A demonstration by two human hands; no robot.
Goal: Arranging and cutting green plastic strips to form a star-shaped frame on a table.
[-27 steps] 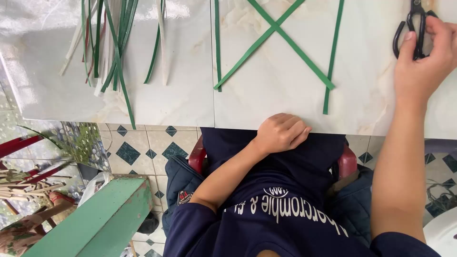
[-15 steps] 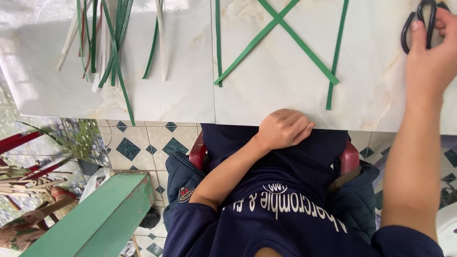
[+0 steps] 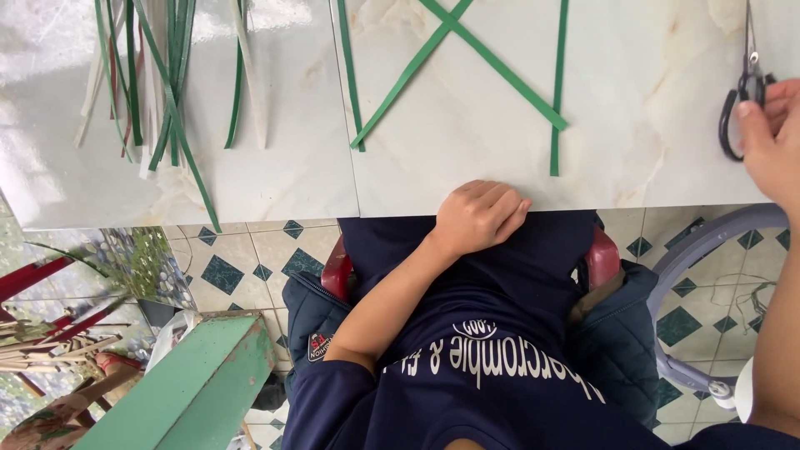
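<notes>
My right hand (image 3: 775, 142) is at the right edge of the view on the white marble table (image 3: 650, 108), fingers closed on the black handles of a pair of scissors (image 3: 744, 87) whose blades point away from me. My left hand (image 3: 477, 215) rests loosely curled on the near table edge, holding nothing. Just beyond it lie green strips (image 3: 467, 50), two of them crossed in an X, with a straight one (image 3: 557, 92) to the right and another (image 3: 348, 67) to the left.
A loose bundle of green and pale strips (image 3: 158, 83) lies at the far left of the table. Below the table edge are a tiled floor (image 3: 250, 258), a green bench (image 3: 192, 383), a red chair (image 3: 337, 271) and a grey hoop (image 3: 683, 258).
My right hand and the scissors now sit lower and closer to me in the view. My left hand stays curled at the table edge.
</notes>
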